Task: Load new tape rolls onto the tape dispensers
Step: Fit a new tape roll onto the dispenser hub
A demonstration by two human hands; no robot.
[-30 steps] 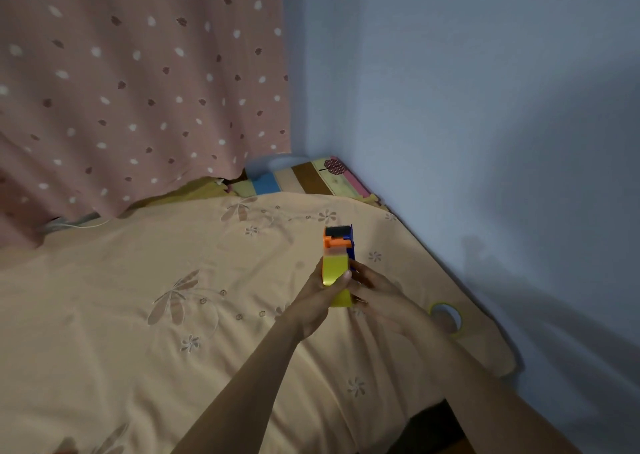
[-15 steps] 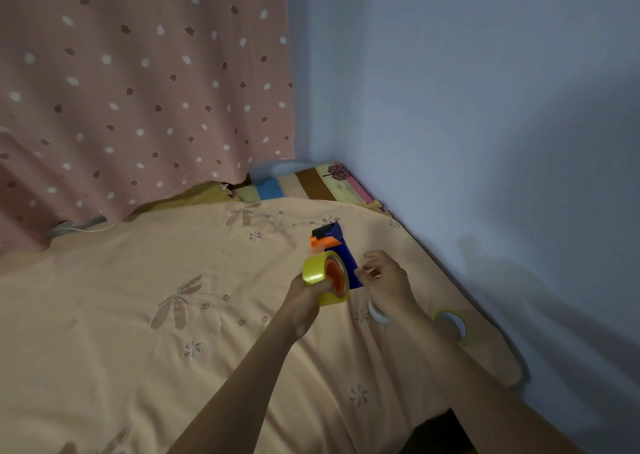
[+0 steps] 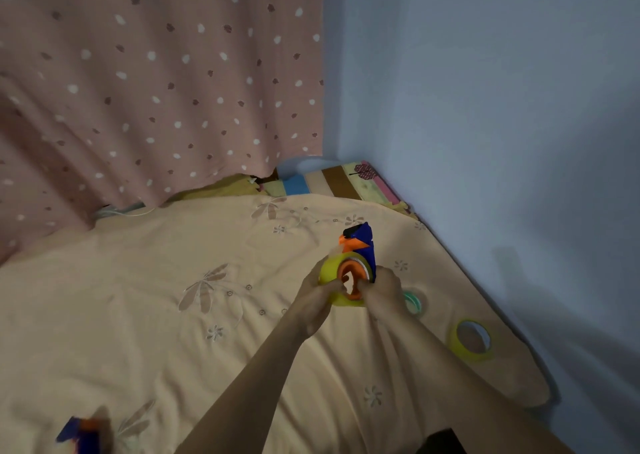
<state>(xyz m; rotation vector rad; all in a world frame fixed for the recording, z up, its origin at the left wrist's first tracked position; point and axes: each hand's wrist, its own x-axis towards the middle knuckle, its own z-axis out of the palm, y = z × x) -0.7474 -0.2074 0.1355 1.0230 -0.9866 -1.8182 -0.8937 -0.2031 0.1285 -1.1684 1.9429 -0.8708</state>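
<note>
A blue and orange tape dispenser (image 3: 362, 242) is held above the bed, with a yellow tape roll (image 3: 333, 270) seated on its orange hub (image 3: 351, 277). My left hand (image 3: 317, 296) grips the roll from the left. My right hand (image 3: 382, 289) holds the dispenser's right side, fingertips at the hub. A second yellow roll (image 3: 472, 341) lies on the bed at the right. A pale greenish roll (image 3: 414, 303) peeks out behind my right hand. Another blue and orange dispenser (image 3: 81, 434) lies blurred at the lower left.
A peach floral bedsheet (image 3: 173, 315) covers the bed. A pink dotted curtain (image 3: 156, 72) hangs behind it and a grey-blue wall (image 3: 502, 142) runs along the right edge. A striped cushion (image 3: 332, 181) sits in the far corner.
The dispenser turned so the roll's open side faces me. My right hand came back from the bed onto the dispenser. The view dropped, showing the second dispenser at lower left.
</note>
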